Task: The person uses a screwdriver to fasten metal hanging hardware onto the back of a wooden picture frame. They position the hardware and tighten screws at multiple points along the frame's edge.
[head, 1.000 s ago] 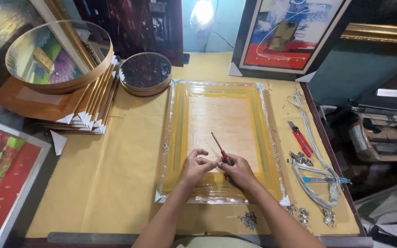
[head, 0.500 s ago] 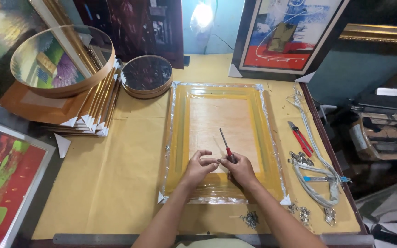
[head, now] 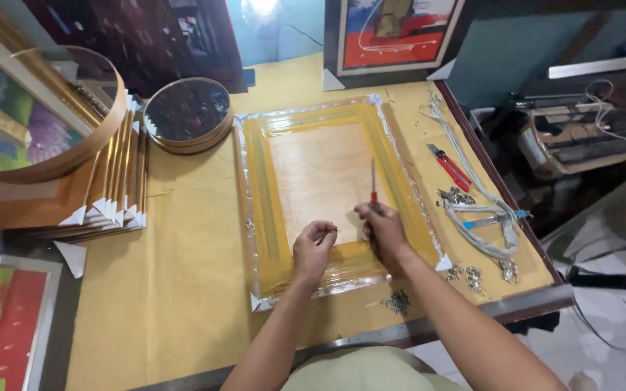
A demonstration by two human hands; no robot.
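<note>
Between your right hand's (head: 384,230) closed fingers stands a slim red-handled screwdriver (head: 373,185), rigid and light; grip its handle. Your left hand (head: 314,246) pinches something tiny, likely a screw. Both rest on the plastic-wrapped yellow frame (head: 255,195), lying flat mid-table: slippery film, stiff wood, probably scratch-prone.

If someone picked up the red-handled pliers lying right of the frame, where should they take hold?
Probably by the two red handles of the red-handled pliers, coming from above. They lie flat on the yellow tabletop, handles toward the near right, with bare surface around them; the dark jaw end is narrower.
</note>
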